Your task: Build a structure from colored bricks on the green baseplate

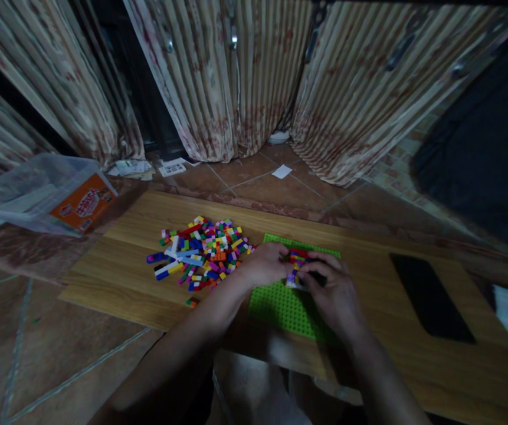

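A small build of toy bricks (297, 265) in red, purple, yellow and white sits over the green studded baseplate (280, 310). My left hand (268, 264) reaches in from the left, its fingers closed against the build's left side. From the right, my right hand (334, 289) has its thumb and fingers closed on the opposite side of it. Fingers cover part of the build, so I cannot tell whether it is pressed onto the studs. Left of the baseplate, a pile of loose bricks (218, 252) in many colours spreads over the wooden table.
The wooden table (125, 265) runs across in front of me. A black flat rectangle (431, 295) lies on its right part. At far left stands a clear plastic bin (36, 183) with an orange label. Striped curtains (262, 77) hang beyond, with papers (171, 168) on the tiled floor.
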Available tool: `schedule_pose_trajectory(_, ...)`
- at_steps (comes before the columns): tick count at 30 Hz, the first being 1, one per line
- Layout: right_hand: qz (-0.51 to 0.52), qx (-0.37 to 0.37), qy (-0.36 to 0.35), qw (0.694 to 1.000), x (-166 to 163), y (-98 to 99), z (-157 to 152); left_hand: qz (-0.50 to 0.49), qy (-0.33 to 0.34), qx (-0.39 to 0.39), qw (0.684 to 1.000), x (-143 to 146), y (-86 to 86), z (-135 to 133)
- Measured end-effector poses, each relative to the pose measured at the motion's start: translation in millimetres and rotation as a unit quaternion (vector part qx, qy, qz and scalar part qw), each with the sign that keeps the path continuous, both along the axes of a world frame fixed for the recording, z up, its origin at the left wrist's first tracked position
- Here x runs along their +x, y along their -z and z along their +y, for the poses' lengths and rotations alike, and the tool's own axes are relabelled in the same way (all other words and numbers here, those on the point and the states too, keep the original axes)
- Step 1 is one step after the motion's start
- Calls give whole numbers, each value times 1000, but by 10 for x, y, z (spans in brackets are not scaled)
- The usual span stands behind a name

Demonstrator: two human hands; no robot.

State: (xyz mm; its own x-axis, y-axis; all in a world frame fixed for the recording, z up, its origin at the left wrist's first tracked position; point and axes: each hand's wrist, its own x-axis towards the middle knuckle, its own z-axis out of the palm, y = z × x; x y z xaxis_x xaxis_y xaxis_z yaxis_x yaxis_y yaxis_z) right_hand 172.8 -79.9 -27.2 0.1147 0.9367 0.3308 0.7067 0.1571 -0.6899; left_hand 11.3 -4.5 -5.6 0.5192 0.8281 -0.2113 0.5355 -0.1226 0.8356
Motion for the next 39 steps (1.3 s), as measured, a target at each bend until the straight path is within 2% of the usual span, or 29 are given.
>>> schedule_pose_trajectory(6, 3, -5, 3, 1000, 1, -43, 13, -40, 13, -53, 998, -9, 71, 45)
schedule_pose_trajectory(10, 1, 0, 6, 1000, -17, -54, 12, -30, 15, -29, 999, -18, 69, 35)
schedule_pose_trajectory(17, -23, 2, 2, 1000, -4, -29, 15, 53, -37, 28, 998, 25, -24, -49)
schedule_pose_trajectory(32, -54, 14, -4, 998, 19, 39, 39, 85, -49, 34, 995, 104, 79, -41)
schedule_pose_trajectory(39, -60, 8, -2, 998, 52, 57, 50, 101, -46, 40, 993, 114, 18, -71)
